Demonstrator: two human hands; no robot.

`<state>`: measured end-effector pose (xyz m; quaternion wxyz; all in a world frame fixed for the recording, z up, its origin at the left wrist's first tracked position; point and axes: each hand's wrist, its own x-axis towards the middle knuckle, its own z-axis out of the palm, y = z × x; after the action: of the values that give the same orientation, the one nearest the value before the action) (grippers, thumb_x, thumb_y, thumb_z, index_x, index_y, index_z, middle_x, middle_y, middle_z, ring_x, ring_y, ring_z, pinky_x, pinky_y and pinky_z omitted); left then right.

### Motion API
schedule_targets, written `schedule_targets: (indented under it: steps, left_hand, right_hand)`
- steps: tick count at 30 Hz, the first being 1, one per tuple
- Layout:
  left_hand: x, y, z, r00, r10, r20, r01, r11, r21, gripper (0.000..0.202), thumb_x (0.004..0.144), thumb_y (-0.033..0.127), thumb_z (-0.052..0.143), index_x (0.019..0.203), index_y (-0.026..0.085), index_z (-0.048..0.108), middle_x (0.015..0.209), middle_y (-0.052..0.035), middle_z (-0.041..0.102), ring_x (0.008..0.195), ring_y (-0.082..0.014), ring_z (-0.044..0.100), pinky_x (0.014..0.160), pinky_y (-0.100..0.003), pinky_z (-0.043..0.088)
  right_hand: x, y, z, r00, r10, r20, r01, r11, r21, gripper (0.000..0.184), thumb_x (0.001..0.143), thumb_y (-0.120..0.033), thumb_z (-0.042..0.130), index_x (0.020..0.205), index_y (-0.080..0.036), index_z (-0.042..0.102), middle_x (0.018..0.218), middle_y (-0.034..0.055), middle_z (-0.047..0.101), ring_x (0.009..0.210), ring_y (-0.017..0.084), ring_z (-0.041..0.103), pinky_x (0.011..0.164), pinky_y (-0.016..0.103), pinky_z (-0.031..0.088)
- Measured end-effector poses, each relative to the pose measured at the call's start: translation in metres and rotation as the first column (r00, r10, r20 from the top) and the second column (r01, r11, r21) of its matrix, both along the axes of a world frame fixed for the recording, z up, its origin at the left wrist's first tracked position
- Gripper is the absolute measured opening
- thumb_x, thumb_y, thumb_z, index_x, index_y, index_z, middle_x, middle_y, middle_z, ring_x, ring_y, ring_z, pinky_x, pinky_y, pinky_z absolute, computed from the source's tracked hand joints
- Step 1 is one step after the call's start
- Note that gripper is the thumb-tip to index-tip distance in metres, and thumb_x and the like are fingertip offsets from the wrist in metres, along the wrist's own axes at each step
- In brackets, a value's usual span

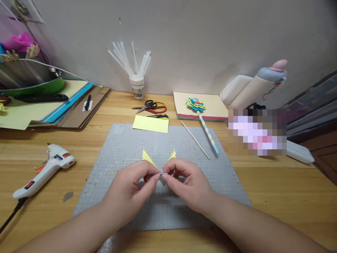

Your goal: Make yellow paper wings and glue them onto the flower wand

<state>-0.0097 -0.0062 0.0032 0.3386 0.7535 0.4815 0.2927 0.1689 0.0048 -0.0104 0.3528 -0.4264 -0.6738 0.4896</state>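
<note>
Hands (130,183) half-hide pinched yellow paper (149,158) — scissors (145,106) beyond, glue gun (48,174) left.

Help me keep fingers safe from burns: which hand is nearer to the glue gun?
The left. The left hand is over the cutting mat, to the right of the glue gun and apart from it; the right hand is farther right.
</note>
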Motion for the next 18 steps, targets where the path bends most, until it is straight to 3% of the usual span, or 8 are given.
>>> schedule_targets:
  steps: [5,9,14,18]
  left_hand:
    - [0.0019,-0.0017,-0.0025,0.992,-0.109,-0.066,0.107,0.994,-0.034,0.015,0.083,0.018,0.045,0.072,0.019,0.055,0.068,0.0011,0.057,0.065,-0.0117,0.052,0.06,-0.023,0.038]
    - [0.0026,-0.0023,-0.0026,0.994,-0.106,-0.033,0.102,0.989,-0.109,0.013,0.083,0.019,0.044,0.074,0.02,0.053,0.069,0.002,0.055,0.065,-0.0116,0.05,0.059,-0.023,0.038]
    - [0.0017,-0.0041,-0.0025,0.995,-0.072,-0.064,0.064,0.992,-0.113,0.017,0.086,0.024,0.042,0.074,0.02,0.052,0.068,0.0017,0.054,0.063,-0.0117,0.049,0.058,-0.023,0.037]
    - [0.0029,-0.0074,-0.0059,0.985,-0.131,-0.112,0.122,0.989,-0.088,0.017,0.086,0.021,0.042,0.07,0.019,0.049,0.066,0.002,0.051,0.062,-0.011,0.047,0.057,-0.023,0.034]
  right_hand:
    - [-0.0004,-0.0036,-0.0019,0.976,0.121,0.181,-0.159,0.964,0.215,0.013,0.076,-0.011,0.048,0.066,-0.019,0.05,0.062,-0.0031,0.049,0.059,0.01,0.044,0.056,0.022,0.035]
    - [-0.002,-0.0031,-0.0026,0.981,0.058,0.185,-0.108,0.957,0.27,0.016,0.069,-0.008,0.047,0.058,-0.019,0.045,0.056,-0.0041,0.044,0.054,0.009,0.041,0.052,0.022,0.032]
    - [0.0002,-0.0005,-0.0022,0.982,0.023,0.187,-0.063,0.975,0.214,0.009,0.075,-0.012,0.049,0.07,-0.02,0.052,0.063,-0.0035,0.053,0.057,0.009,0.047,0.054,0.021,0.036]
    - [0.0009,-0.0035,-0.0037,0.963,0.026,0.267,-0.116,0.937,0.328,0.01,0.07,-0.01,0.05,0.068,-0.02,0.051,0.062,-0.0033,0.052,0.059,0.01,0.046,0.056,0.022,0.035]
